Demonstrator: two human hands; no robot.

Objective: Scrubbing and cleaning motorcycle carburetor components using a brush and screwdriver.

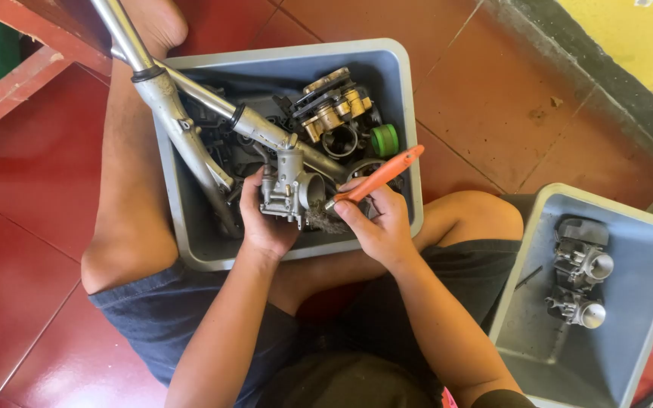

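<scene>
At the centre of the frame, the left hand (264, 219) is clamped around a grey carburetor (287, 185) over the grey bin (406, 113). The right hand (376, 223) grips an orange-handled brush (376, 177), its bristles touching the carburetor's lower right side.

The floor (24, 227) is made of big, shiny dark red tiles with thin lines between them. In the upper right of the frame a yellow wall (644, 38) stands over a dark grey strip (568, 68) at its foot. In the upper left is a red wooden frame (17, 83). Bright daylight falls on it all.
</scene>
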